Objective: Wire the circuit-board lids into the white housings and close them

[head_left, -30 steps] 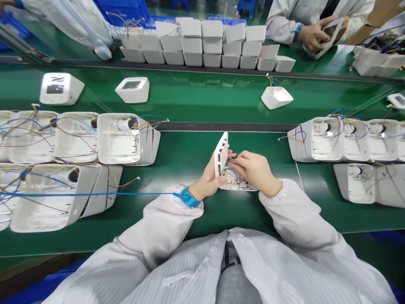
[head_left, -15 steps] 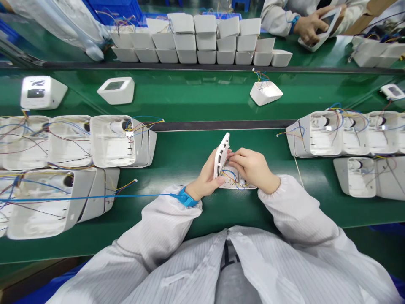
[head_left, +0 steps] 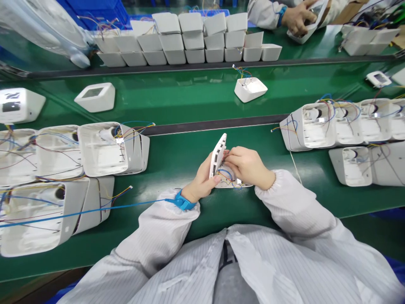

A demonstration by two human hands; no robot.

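Note:
My left hand (head_left: 201,181) grips a white plastic cover panel (head_left: 218,154), held upright on its edge above the green bench. A blue wrist strap (head_left: 180,202) with a blue cord circles that wrist. My right hand (head_left: 248,166) pinches thin coloured wires (head_left: 225,174) that run between the panel and a white base part (head_left: 236,184) lying flat under my fingers. The wire ends are hidden by my fingertips.
Open white housings with loose wires (head_left: 104,148) lie in rows at left, and more (head_left: 311,125) at right. On the green conveyor (head_left: 190,95) sit finished units (head_left: 95,96) and a wired housing (head_left: 249,88). Stacked white shells (head_left: 193,38) stand beyond. Another person's hands (head_left: 295,17) hold a unit.
The view has shifted, so everything sits further left. My hands stay together on the panel and wires; the right fingers have moved slightly along the wires.

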